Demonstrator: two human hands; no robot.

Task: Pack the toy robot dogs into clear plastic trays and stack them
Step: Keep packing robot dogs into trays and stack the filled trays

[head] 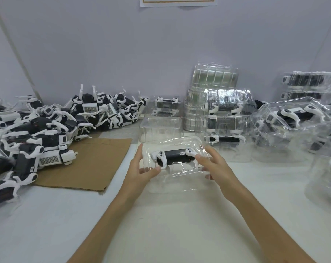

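a clear plastic tray (180, 180) with a toy robot dog (174, 155) laid inside is gripped at its left edge by the left hand (142, 168) and at its right by the right hand (215, 165), at the middle of the white table (180, 228).

I can read no text from here. The toy robot dog (175, 155) lying in the clear tray (180, 184) has a small white label (181, 153) on its black body, but the print is too small to read. Another dog (24, 162) in the pile at the left has a white sticker (31, 169), which is also not readable. The paper (178, 2) on the wall shows only an orange border line.
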